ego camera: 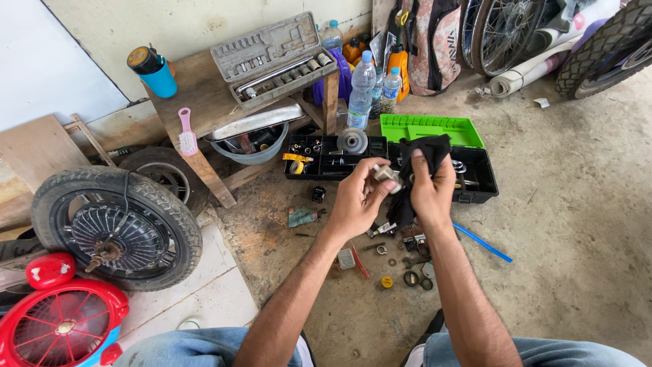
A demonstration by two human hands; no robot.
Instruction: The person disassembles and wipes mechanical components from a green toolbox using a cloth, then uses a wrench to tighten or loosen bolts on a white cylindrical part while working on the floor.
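Observation:
My left hand (358, 202) pinches a small metal part (388, 175) between thumb and fingers. My right hand (432, 187) grips a black rag (422, 151) that hangs down between both hands and touches the part. Both hands are raised over the concrete floor, just in front of an open black toolbox (479, 182) with a green lid (430, 128). Below the hands lie several small metal parts, rings and washers (411, 278).
A motorcycle wheel with tyre (115, 228) lies at left beside a red fan-like housing (61, 323). A wooden bench (204, 95) carries a grey socket set (272, 58) and a blue cup (159, 78). Water bottles (363, 92), a blue rod (482, 242) and tyres (604, 47) stand around.

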